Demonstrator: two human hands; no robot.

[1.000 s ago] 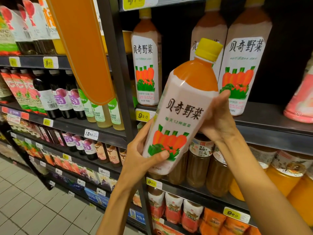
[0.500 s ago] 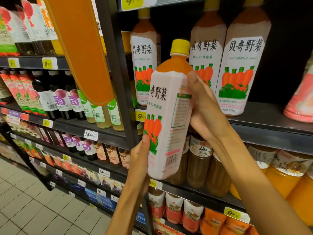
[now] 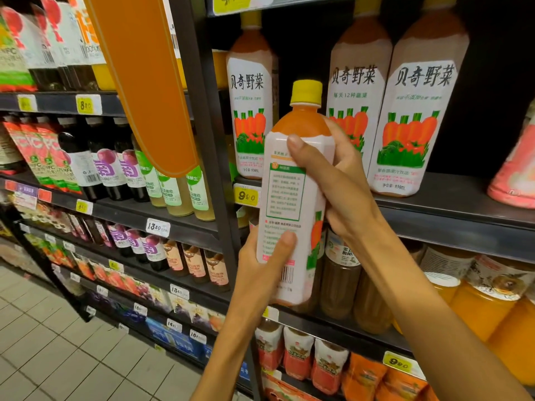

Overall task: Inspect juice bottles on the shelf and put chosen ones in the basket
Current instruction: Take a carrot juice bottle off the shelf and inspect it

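Observation:
I hold a carrot juice bottle (image 3: 292, 198) with a yellow cap upright in front of the shelf, its back label with green-framed text and a barcode turned toward me. My left hand (image 3: 260, 270) grips its lower part, thumb on the label. My right hand (image 3: 338, 180) wraps the upper part, thumb across the shoulder. Three matching carrot juice bottles (image 3: 414, 117) stand on the dark shelf (image 3: 451, 209) behind. No basket is in view.
An orange hanging sign (image 3: 144, 82) juts from the black shelf upright (image 3: 208, 157). Dark and green-labelled bottles (image 3: 121, 172) fill the left shelves. Jars and orange drinks (image 3: 480, 302) sit below right, pouches (image 3: 298, 354) lower. Tiled floor (image 3: 58, 357) lies at bottom left.
The bottle went from tilted to upright and was rotated, so its back label now faces me instead of the front. My right thumb came around onto the bottle's shoulder.

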